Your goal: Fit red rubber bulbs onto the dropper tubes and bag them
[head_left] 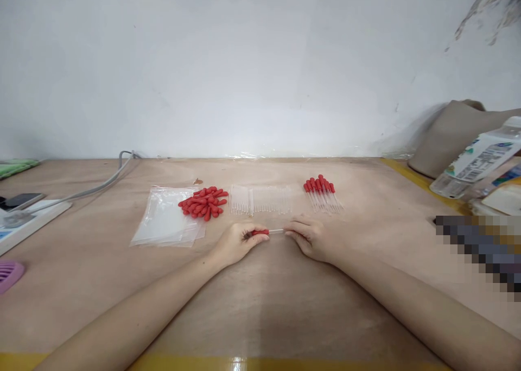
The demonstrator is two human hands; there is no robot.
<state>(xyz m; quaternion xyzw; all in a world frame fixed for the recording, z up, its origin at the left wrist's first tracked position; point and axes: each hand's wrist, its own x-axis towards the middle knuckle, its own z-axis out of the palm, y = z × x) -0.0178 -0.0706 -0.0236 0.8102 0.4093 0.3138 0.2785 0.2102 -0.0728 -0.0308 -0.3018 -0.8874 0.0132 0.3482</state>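
Left forearm (154, 300) slants in from eight o'clock, right forearm (399, 295) from four; left hand (238, 244) pinches toward three o'clock, right hand (311, 239) toward nine.

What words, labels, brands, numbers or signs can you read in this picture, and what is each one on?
None can be read for certain.
Bottle at the right: its label has print and what looks like a barcode, too blurred to read.
White object at the left edge: a blue patch, no legible lettering.
Clear bags: no print that I can see.
Red bulbs and clear tubes: any markings are too small to make out.
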